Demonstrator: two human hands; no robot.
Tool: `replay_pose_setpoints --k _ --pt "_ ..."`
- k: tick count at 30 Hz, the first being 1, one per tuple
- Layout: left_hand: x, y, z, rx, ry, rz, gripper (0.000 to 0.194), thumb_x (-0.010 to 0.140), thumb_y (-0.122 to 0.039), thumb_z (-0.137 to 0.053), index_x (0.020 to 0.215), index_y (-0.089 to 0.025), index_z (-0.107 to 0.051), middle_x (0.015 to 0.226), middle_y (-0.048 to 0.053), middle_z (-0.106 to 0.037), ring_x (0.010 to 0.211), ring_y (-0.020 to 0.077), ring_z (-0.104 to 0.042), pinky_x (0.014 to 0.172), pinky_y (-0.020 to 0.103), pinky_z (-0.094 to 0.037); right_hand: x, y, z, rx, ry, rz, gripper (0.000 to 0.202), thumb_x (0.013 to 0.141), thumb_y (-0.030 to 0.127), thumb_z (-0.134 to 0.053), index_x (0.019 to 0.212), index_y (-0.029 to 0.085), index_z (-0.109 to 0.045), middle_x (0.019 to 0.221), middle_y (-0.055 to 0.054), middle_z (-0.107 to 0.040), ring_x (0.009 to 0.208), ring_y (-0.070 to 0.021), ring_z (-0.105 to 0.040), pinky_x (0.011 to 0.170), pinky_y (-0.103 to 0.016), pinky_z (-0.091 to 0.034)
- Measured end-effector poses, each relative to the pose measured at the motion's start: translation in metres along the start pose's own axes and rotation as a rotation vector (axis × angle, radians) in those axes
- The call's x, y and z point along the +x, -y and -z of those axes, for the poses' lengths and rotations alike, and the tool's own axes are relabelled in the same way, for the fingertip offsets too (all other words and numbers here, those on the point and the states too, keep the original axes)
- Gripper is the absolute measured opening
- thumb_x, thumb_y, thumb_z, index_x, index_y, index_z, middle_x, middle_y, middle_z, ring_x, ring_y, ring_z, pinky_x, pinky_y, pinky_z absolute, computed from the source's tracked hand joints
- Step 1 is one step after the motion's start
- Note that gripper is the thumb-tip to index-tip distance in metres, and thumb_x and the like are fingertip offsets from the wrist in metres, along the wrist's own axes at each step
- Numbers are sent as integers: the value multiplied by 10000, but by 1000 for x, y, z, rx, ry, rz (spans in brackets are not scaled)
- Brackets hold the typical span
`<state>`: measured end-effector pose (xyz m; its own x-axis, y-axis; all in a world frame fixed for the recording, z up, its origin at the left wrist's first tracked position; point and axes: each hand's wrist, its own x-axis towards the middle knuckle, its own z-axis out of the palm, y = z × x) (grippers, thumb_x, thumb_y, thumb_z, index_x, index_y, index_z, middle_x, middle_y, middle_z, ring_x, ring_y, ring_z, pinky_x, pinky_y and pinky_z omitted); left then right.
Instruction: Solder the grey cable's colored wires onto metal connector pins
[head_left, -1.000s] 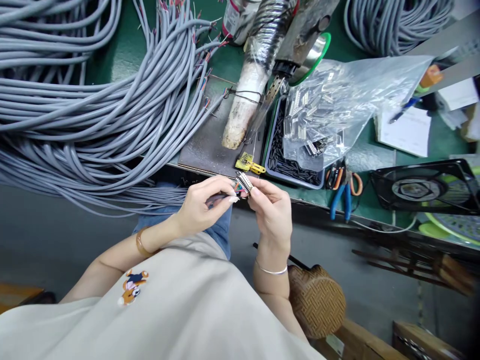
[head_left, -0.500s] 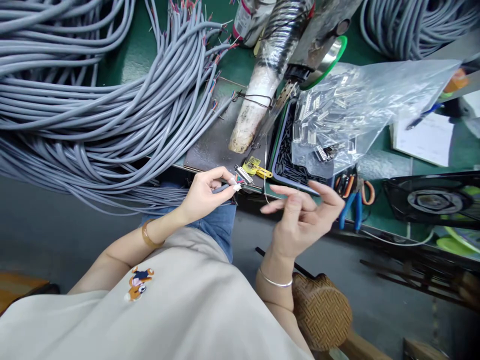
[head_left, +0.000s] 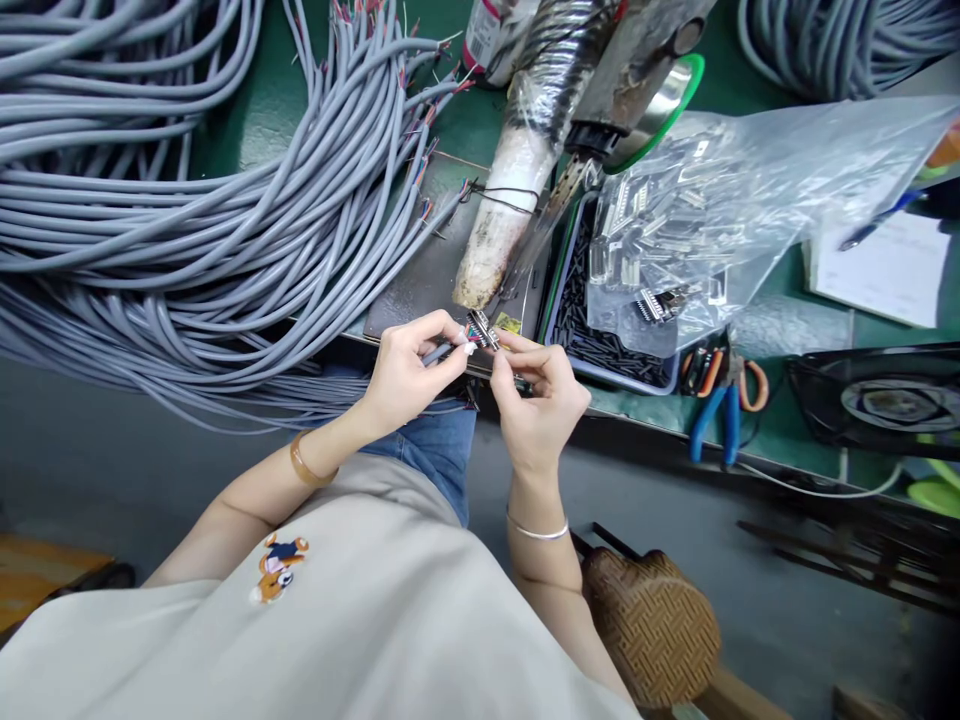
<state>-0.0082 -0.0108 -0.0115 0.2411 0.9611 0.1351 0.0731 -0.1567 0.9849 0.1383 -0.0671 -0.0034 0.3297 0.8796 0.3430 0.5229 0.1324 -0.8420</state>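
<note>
Metal multi-pin connector (head_left: 481, 330) is sitting between my fingertips at near edge of green counter (head_left: 624, 403), its long axis slanting from far left down to near right. Left hand (head_left: 405, 370) is pinching grey cable (head_left: 436, 354) just left of it, coloured wires (head_left: 472, 334) bridging short gap to wired side. Right hand (head_left: 541, 405) is meeting its near-right end, thumb and forefinger drawn narrow; whether they are gripping or merely touching, I cannot tell. Both hands are about equally near, from opposite sides.
</note>
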Motion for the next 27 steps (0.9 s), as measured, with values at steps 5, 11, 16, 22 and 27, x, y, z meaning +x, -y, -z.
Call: replay_pose_setpoints --k 5,11,16,22,27 --pt "6 -1 -1 27 -31 -28 113 860 -212 -680 781 -157 -621 744 -15 -647 527 43 -434 495 194 -320 7 2 -2 -9 8 6 132 930 282 -673 834 234 -596 1107 -79 -811 936 -198 -794 787 -329 -652" --pt "9 -1 -1 53 -56 -107 98 866 -163 -675 781 -157 -626 735 -26 -630 568 49 -464 526 181 -358 12 3 -2 -17 5 59 102 929 239 -677 842 226 -626 1119 -77 -810 947 -202 -796 807 -339 -663" --pt "10 -5 0 62 -71 -194 81 853 -140 -684 791 -154 -634 752 -18 -651 572 50 -473 525 179 -369 17 5 -3 -28 -25 150 58 908 187 -696 863 213 -670 1062 -53 -818 925 -196 -800 754 -308 -664" --pt "9 -4 0 71 -48 -137 82 849 -156 -681 782 -154 -633 762 -4 -670 577 60 -504 515 183 -376 16 -1 -3 -55 -17 173 88 903 192 -700 841 220 -646 1031 -44 -818 907 -197 -801 779 -317 -662" --pt "8 -4 -1 78 -46 -125 90 844 -150 -678 772 -153 -625 740 -16 -659 540 47 -465 501 181 -369 17 -3 -2 -44 -20 162 114 900 186 -715 825 222 -637 1002 -29 -818 879 -181 -800 745 -287 -655"
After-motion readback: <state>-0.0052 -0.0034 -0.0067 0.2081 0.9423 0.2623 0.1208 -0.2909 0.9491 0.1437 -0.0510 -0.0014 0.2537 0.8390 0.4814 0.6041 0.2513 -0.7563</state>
